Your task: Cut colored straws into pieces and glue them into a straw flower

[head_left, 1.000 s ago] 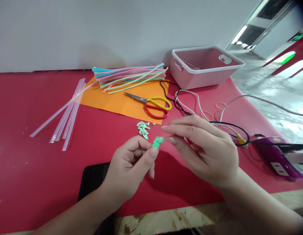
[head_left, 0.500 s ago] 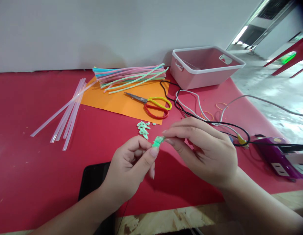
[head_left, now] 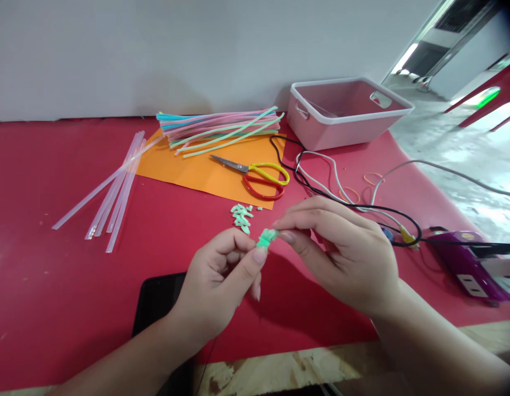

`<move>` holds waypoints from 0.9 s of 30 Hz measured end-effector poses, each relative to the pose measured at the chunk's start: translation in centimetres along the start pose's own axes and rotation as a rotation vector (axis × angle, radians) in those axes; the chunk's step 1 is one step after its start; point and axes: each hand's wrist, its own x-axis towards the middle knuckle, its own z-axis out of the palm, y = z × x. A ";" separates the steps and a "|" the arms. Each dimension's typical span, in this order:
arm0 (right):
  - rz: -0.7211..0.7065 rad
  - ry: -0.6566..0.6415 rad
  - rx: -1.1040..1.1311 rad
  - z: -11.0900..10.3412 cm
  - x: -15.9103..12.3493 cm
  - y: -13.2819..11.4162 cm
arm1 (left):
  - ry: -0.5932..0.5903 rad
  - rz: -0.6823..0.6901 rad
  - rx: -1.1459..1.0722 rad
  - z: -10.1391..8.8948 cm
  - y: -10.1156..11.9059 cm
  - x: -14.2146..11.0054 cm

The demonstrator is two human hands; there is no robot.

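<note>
My left hand point(head_left: 224, 280) pinches a small, crumpled light-green piece point(head_left: 266, 238) between thumb and forefinger, the other fingers curled in. The piece looks folded or knotted, perhaps from a strip or tube; its exact kind I cannot make out. From the other side, my right hand point(head_left: 345, 250) closes its thumb and forefinger on the right end of the same piece. Just beyond my left fingertips, several short light-green bits point(head_left: 241, 218) lie in a small pile on the red tabletop point(head_left: 69, 286).
Scissors point(head_left: 246, 169) and a bundle of coloured tubes point(head_left: 221, 129) rest on orange paper point(head_left: 184, 173). Clear pinkish tubes point(head_left: 122, 192) lie left. A pink basket point(head_left: 333, 129), cables point(head_left: 335, 170) and a purple power strip point(head_left: 456, 264) are right. A black phone-like slab point(head_left: 158, 300) lies under my left forearm.
My right hand has shifted very slightly left. Both hands stay on the green piece, and the things on the table lie as before.
</note>
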 end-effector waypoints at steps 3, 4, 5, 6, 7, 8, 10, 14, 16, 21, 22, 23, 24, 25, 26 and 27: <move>-0.028 -0.006 -0.004 0.0 0.0 0.1 | -0.007 0.000 0.007 0.0 0.0 0.0; -0.035 -0.010 -0.006 -0.1 0.0 0.1 | -0.007 0.000 0.010 0.0 0.0 0.0; -0.041 -0.012 -0.012 -0.1 0.0 0.1 | -0.007 -0.001 0.013 0.0 0.1 0.0; -0.048 -0.010 -0.020 -0.1 -0.1 0.1 | -0.005 -0.005 0.017 0.0 0.1 0.0; -0.057 -0.007 -0.030 -0.1 -0.1 0.2 | -0.001 -0.010 0.019 -0.1 0.1 0.1; -0.069 -0.003 -0.042 -0.1 -0.1 0.2 | 0.002 -0.014 0.019 -0.1 0.1 0.1; -0.097 0.004 -0.066 -0.1 -0.2 0.3 | 0.002 -0.015 0.018 -0.1 0.1 0.1; -0.140 -0.005 -0.085 0.0 -0.4 0.5 | -0.005 -0.005 0.017 -0.1 -0.1 0.1; -0.157 -0.005 -0.082 0.0 -0.5 0.6 | -0.012 -0.008 0.006 -0.1 -0.1 0.1; -0.166 0.011 -0.093 0.1 -0.6 0.5 | -0.011 -0.022 -0.039 0.0 -0.1 0.1; -0.165 0.016 -0.095 0.2 -0.6 0.5 | -0.013 -0.026 -0.044 0.0 -0.1 0.1; -0.164 0.021 -0.096 0.2 -0.6 0.5 | -0.018 -0.029 -0.048 0.0 -0.1 0.2; -0.161 0.024 -0.096 0.2 -0.6 0.5 | -0.020 -0.032 -0.056 0.0 -0.2 0.2; -0.160 0.025 -0.095 0.2 -0.6 0.5 | -0.019 -0.037 -0.066 0.0 -0.2 0.2; -0.160 0.025 -0.093 0.2 -0.6 0.5 | -0.017 -0.043 -0.077 0.0 -0.3 0.1; -0.161 0.023 -0.092 0.2 -0.6 0.4 | -0.014 -0.046 -0.089 0.0 -0.3 0.1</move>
